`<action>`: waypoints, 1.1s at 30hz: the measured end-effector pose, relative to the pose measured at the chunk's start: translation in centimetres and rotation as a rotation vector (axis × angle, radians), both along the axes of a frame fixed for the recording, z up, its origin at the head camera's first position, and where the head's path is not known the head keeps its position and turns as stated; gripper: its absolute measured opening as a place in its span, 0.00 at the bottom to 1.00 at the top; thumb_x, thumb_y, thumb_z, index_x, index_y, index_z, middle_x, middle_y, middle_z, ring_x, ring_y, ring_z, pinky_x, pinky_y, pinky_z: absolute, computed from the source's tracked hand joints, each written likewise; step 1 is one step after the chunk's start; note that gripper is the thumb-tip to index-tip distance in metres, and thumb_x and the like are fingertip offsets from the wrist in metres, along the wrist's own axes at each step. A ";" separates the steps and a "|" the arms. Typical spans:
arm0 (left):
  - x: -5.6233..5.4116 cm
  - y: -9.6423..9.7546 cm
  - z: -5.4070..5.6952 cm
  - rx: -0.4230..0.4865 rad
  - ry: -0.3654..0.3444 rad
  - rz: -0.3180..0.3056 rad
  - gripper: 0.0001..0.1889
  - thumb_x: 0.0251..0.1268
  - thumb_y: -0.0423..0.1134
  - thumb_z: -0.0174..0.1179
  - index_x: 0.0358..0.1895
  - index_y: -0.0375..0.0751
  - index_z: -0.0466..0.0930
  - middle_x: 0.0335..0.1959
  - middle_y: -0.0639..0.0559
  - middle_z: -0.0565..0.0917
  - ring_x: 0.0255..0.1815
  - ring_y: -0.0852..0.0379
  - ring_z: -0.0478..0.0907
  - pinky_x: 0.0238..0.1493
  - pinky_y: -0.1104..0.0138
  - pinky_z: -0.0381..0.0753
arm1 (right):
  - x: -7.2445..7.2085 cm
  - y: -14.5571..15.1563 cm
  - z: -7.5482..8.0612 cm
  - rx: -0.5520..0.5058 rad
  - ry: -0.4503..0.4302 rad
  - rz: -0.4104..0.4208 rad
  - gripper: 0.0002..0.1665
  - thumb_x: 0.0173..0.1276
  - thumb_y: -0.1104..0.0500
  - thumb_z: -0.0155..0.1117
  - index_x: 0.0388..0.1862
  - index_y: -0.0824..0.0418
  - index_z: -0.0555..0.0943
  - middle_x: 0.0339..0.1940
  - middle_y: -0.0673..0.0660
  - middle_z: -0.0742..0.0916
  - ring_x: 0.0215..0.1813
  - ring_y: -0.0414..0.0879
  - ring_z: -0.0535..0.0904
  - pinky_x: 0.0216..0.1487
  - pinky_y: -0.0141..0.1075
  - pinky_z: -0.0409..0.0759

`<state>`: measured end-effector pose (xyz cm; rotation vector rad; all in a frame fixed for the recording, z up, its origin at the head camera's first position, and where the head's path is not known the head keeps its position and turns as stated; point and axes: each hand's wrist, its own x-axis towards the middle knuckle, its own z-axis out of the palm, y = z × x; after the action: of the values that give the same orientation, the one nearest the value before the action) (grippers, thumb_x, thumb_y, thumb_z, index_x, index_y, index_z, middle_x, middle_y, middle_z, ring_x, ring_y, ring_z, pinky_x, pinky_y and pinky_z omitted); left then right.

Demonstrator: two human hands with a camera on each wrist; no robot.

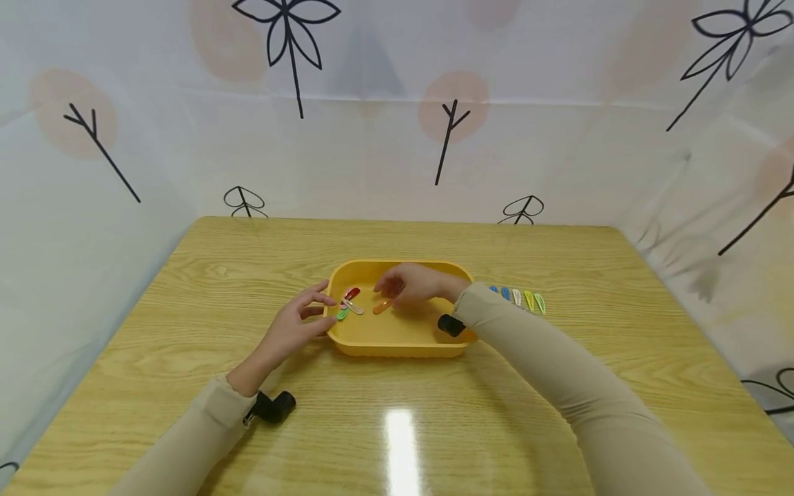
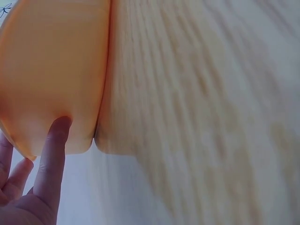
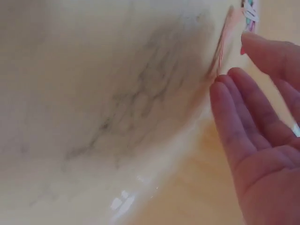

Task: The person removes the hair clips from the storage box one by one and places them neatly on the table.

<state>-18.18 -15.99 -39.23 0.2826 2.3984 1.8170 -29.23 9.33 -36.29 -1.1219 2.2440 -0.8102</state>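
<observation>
A yellow plastic tray [image 1: 397, 350] sits on the wooden table. My left hand [image 1: 298, 320] touches its left end with fingers spread; in the left wrist view one fingertip [image 2: 61, 124] rests against the outer wall. Inside the tray, my right hand [image 1: 418, 284] reaches down beside an orange snap hair clip [image 1: 381, 307]. The right wrist view has the fingertips at one end of this orange clip [image 3: 222, 44], with the thumb apart from them. Left of it lie a red clip [image 1: 353, 293], a green clip [image 1: 342, 314] and a pale clip [image 1: 353, 306], partly overlapping.
Right of the tray, several clips stand in a row, among them a blue clip [image 1: 505, 293], a white clip [image 1: 517, 297] and a yellow clip [image 1: 529, 300]. My right forearm passes over the tray's right end. A patterned cloth [image 1: 372, 151] hangs behind the table.
</observation>
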 end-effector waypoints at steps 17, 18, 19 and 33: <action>0.2 0.0 0.1 -0.021 0.001 0.012 0.16 0.59 0.36 0.63 0.48 0.32 0.75 0.71 0.52 0.57 0.59 0.43 0.69 0.41 0.64 0.81 | 0.2 -0.7 -0.5 0.062 0.212 0.097 0.17 0.57 0.70 0.66 0.47 0.65 0.80 0.36 0.55 0.83 0.38 0.44 0.77 0.42 0.30 0.76; 0.2 0.0 0.1 -0.020 0.001 0.011 0.16 0.59 0.36 0.63 0.48 0.32 0.75 0.71 0.52 0.57 0.59 0.42 0.69 0.41 0.64 0.81 | 0.3 -0.8 -0.5 0.069 0.207 0.094 0.18 0.56 0.70 0.67 0.47 0.65 0.80 0.36 0.55 0.82 0.38 0.44 0.76 0.42 0.30 0.76; 0.2 0.0 0.0 -0.023 0.002 0.011 0.16 0.60 0.36 0.63 0.48 0.32 0.75 0.71 0.53 0.57 0.59 0.42 0.69 0.41 0.64 0.81 | 0.3 -0.9 -0.6 0.075 0.207 0.094 0.19 0.55 0.70 0.67 0.47 0.65 0.79 0.36 0.55 0.82 0.38 0.44 0.76 0.42 0.30 0.76; 0.1 0.1 0.0 -0.037 0.006 0.016 0.16 0.60 0.36 0.63 0.49 0.32 0.75 0.71 0.52 0.58 0.59 0.42 0.69 0.41 0.65 0.81 | 0.3 -1.4 -0.7 0.118 0.255 0.110 0.22 0.54 0.74 0.61 0.50 0.65 0.79 0.33 0.53 0.80 0.34 0.42 0.73 0.37 0.29 0.74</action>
<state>-18.05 -15.89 -39.27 0.2659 2.4418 1.7792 -28.89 7.96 -37.01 -1.3415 2.3746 -0.5067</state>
